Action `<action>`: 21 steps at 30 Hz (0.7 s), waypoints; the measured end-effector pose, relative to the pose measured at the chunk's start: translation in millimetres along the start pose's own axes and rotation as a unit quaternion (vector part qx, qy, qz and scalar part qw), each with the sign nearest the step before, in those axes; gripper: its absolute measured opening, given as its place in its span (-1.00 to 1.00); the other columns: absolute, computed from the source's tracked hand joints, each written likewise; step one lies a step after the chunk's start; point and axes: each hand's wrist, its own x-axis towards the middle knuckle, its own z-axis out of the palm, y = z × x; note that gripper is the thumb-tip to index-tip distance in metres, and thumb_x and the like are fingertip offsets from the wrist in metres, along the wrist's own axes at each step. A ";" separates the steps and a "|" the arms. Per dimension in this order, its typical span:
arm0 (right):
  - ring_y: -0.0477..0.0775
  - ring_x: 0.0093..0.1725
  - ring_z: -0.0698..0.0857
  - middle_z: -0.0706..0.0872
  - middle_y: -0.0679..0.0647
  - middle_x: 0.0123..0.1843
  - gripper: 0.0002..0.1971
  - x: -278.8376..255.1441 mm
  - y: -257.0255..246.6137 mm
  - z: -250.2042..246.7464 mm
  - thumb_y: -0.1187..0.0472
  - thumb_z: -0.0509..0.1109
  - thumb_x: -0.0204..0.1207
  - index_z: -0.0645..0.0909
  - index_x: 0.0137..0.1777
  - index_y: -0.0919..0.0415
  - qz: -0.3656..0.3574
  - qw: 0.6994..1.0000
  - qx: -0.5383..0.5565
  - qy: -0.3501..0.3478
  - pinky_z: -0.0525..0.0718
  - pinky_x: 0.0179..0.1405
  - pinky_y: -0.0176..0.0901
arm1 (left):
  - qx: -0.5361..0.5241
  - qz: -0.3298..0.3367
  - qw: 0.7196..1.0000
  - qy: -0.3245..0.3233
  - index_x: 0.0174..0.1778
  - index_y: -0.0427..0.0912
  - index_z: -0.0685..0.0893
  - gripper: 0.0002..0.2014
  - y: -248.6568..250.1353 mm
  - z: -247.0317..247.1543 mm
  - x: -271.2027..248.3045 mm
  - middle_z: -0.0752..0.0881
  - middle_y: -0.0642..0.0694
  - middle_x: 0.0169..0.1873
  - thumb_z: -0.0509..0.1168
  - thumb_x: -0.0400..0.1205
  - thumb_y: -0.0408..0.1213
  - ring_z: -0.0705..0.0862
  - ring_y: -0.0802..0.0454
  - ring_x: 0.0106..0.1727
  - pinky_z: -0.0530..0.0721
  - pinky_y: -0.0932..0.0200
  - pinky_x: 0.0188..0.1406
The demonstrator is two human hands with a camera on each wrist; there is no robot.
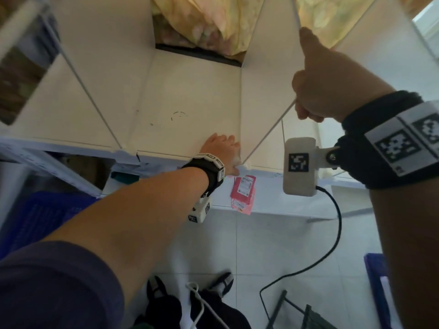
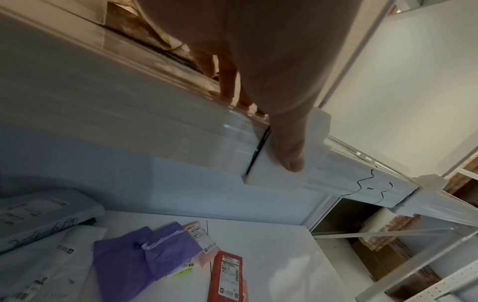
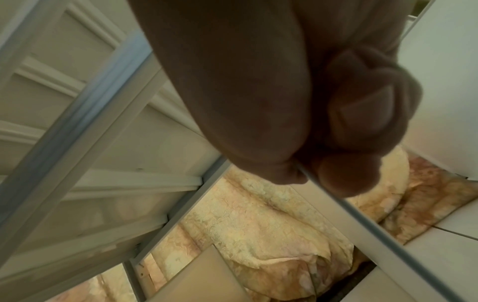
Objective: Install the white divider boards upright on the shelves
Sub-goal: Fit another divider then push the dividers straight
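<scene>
1. Gripping the thin white upright divider board [image 1: 268, 131] by its top edge, right hand [image 1: 316, 91] sits at about 2 o'clock in the head view, fingers curled round the edge, thumb stretched along it toward 12 o'clock.
2. Right wrist view: the thin edge of the board [image 3: 367, 222] runs out between thumb and curled fingers [image 3: 367, 114]; hold is tight, no gap showing.
3. Divider board stands upright on the flat white shelf panel [image 1: 190, 108], its near lower corner at the shelf's front rim, around centre frame, slightly toward 3 o'clock.
4. Left hand [image 1: 222, 150] lies on the shelf's front edge just beside that lower corner, fingers mostly straight on top of the shelf, not wrapped round anything.
5. Left wrist view: left thumb [image 2: 289, 147] presses down on a small white plastic clip block [image 2: 282, 163] on the front rail; other fingertips [image 2: 227, 87] rest on the shelf top behind it.
6. Whether the left hand touches the board itself: cannot tell.
7. Another thin white divider [image 1: 95, 103] stands upright at about 9 o'clock, well apart from the held one.
8. Yellow-peach patterned cloth [image 1: 213, 22] is bunched behind the shelf at 12 o'clock.
9. Red and pink labelled packets [image 1: 243, 193] lie on the lower white shelf under the left wrist, about 6 o'clock from it; purple plastic bags [image 2: 145, 257] beside them in the left wrist view.
10. Blue plastic crate [image 1: 45, 219] at 8 o'clock, on the floor side.
</scene>
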 end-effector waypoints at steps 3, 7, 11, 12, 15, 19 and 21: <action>0.06 -0.50 0.66 0.75 0.15 -0.33 -0.34 -1.8 -1.3 -1.7 0.34 0.08 0.66 -0.09 0.69 -0.01 0.009 1.000 0.001 -0.004 0.52 -0.57 -0.21 | 0.019 0.006 1.000 -0.012 0.46 -0.09 0.45 -0.17 0.7 -5.2 1.6 0.53 -0.09 0.37 0.31 0.38 0.36 0.50 -0.17 0.40 0.25 -0.23 0.53; 0.05 -0.49 0.67 0.75 0.18 -0.27 -0.32 -0.4 -7.6 -2.0 0.36 0.13 0.66 -0.08 0.67 -0.04 0.024 1.000 -0.005 -0.009 0.57 -0.58 -0.16 | 0.018 -0.009 1.000 -0.018 0.35 -0.05 0.49 -0.28 4.4 -10.0 -0.9 0.55 -0.08 0.27 0.30 0.38 0.33 0.52 -0.16 0.35 0.25 -0.24 0.50; 0.09 -0.47 0.70 0.79 0.20 -0.26 -0.31 -0.8 -7.6 2.2 0.33 0.11 0.68 -0.13 0.67 -0.11 0.044 0.999 0.023 0.000 0.75 -0.48 -0.07 | -0.041 -0.049 0.998 -0.014 0.26 -0.07 0.45 -0.39 14.1 -17.4 -11.4 0.54 -0.09 0.24 0.38 0.37 0.14 0.50 -0.15 0.31 0.33 -0.18 0.38; 0.09 -0.49 0.72 0.80 0.19 -0.28 -0.33 -1.9 -6.0 3.3 0.27 0.10 0.70 -0.14 0.67 -0.13 0.044 0.998 0.047 0.001 0.74 -0.51 -0.10 | -0.055 -0.061 0.997 -0.015 0.24 -0.09 0.44 -0.42 16.1 -19.8 -16.1 0.56 -0.11 0.22 0.39 0.37 0.08 0.52 -0.17 0.30 0.35 -0.17 0.36; 0.11 -0.51 0.77 0.81 0.18 -0.35 -0.33 -12.4 1.5 0.9 -0.09 0.07 0.71 -0.22 0.68 -0.09 0.027 0.989 0.142 0.007 0.66 -0.56 -0.22 | -0.064 -0.092 0.994 -0.012 0.28 -0.16 0.42 -0.48 18.7 -26.3 -33.1 0.56 -0.19 0.27 0.31 0.48 0.02 0.54 -0.25 0.29 0.45 -0.18 0.34; 0.06 -0.44 0.73 0.79 0.13 -0.26 -0.37 -30.9 31.7 -23.1 -0.19 0.08 0.66 0.00 0.68 -0.09 0.049 0.985 0.146 0.082 0.60 -0.55 -0.20 | -0.062 -0.051 0.992 -0.094 0.25 -0.20 0.60 -0.63 29.9 -42.3 -56.6 0.64 -0.16 0.36 0.18 0.67 -0.03 0.67 -0.19 0.20 0.60 -0.02 0.19; 0.01 -0.32 0.72 0.77 0.07 -0.11 -0.45 -37.8 61.4 -40.5 -0.04 0.18 0.64 0.20 0.62 -0.03 0.066 0.984 0.091 0.139 0.64 -0.42 -0.20 | -0.055 -0.028 0.992 -0.110 0.02 -0.16 0.68 -0.66 45.8 -53.9 -60.6 0.77 -0.14 0.04 0.19 0.65 0.03 0.72 -0.18 -0.08 0.63 0.08 -0.09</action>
